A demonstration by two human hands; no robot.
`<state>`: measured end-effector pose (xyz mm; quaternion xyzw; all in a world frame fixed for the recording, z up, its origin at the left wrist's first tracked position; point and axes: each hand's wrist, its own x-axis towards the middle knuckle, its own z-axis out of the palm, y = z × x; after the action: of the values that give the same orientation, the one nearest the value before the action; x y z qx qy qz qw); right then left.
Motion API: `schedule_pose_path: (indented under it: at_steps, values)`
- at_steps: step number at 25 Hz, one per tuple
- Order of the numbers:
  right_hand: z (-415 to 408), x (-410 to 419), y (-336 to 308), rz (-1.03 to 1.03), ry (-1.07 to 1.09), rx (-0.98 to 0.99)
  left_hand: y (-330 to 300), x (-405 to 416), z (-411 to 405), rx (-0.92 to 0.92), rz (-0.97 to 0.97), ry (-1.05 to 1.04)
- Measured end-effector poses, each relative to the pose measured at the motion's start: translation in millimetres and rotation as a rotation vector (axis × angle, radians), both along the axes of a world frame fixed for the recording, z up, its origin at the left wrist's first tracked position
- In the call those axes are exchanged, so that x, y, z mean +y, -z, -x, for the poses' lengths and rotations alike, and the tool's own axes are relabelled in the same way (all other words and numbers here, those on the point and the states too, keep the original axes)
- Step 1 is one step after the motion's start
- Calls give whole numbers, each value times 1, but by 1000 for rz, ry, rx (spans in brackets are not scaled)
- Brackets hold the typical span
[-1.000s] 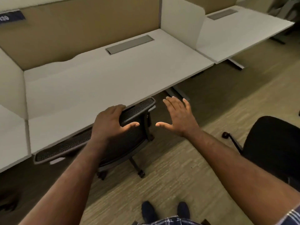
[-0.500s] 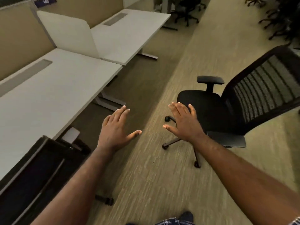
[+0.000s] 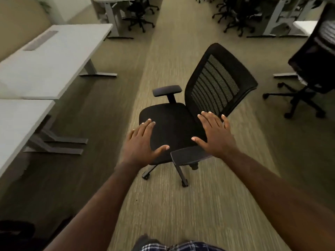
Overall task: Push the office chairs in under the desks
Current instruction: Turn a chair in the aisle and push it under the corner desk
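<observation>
A black office chair [image 3: 172,124] with a mesh back and two armrests stands out in the carpet aisle, its seat facing left toward the white desks [image 3: 47,58]. My left hand [image 3: 142,142] hovers open in front of the seat's near left edge. My right hand [image 3: 215,134] is open too, fingers spread, between the near armrest and the mesh backrest. Neither hand grips the chair; whether they touch it I cannot tell.
A nearer white desk [image 3: 16,127] stands at the left with its metal legs showing. Another black chair [image 3: 311,69] stands at the right by a desk. Several more chairs and desks are at the far end. A dark chair part shows at bottom left [image 3: 16,234].
My view has swung right, from the desk with the pushed-in chair to the free chair in the aisle. My left hand let go of that chair's backrest; both hands now reach toward the free chair.
</observation>
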<state>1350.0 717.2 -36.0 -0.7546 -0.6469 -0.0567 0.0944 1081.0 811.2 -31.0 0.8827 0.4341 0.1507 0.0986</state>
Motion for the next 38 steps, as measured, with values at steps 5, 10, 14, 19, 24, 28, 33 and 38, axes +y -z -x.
schedule_pose_path:
  at_steps: [5, 10, 14, 19, 24, 28, 33, 38]
  values:
    - [-80, -11, -6, -44, 127, 12, 1, 21, -99, -25, 18, 127]
    - [-147, 1, -14, -69, 204, 6, 1, 60, -192, -66, 1, 233]
    - [-198, 18, -22, -84, 263, -11, -7, 94, -263, -98, 4, 307]
    - [-258, 36, -29, -100, 309, -6, -18, 122, -331, -106, 4, 367]
    - [-327, 65, -25, -100, 251, -4, -15, 137, -393, -103, 23, 317]
    - [-390, 94, -15, -54, 123, -16, -10, 144, -442, -115, 62, 194]
    - [-466, 137, -15, 22, -97, -18, -15, 144, -509, -134, 209, -107]
    - [-511, 199, -19, 35, -275, -15, -10, 146, -550, -136, 324, -394]
